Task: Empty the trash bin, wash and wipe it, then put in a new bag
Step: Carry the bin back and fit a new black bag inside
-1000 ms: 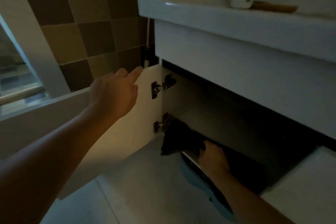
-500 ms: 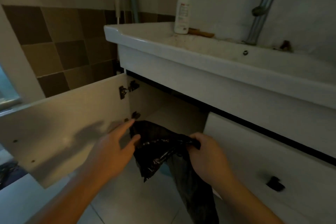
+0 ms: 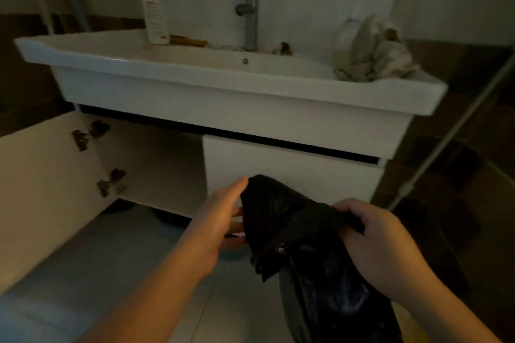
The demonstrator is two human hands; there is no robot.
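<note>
A black plastic bag (image 3: 301,237) hangs crumpled in front of the sink cabinet, trailing down to the lower right. My right hand (image 3: 381,242) grips its top edge with curled fingers. My left hand (image 3: 220,220) lies against the bag's left side with fingers straight; the fingertips go behind the plastic. A sliver of something blue (image 3: 232,255) shows below my left hand; I cannot tell what it is. No trash bin is plainly in sight.
The white cabinet door (image 3: 47,189) stands swung open at the left, its hinges dark. Above is the white sink (image 3: 195,64) with a tap (image 3: 252,8), a white bottle (image 3: 153,14) and a bundled cloth (image 3: 376,50). Pale floor tiles (image 3: 133,264) lie below.
My view rose and swung right. My right hand drew the black bag out of the cabinet and up; my left hand left the open door and came against the bag.
</note>
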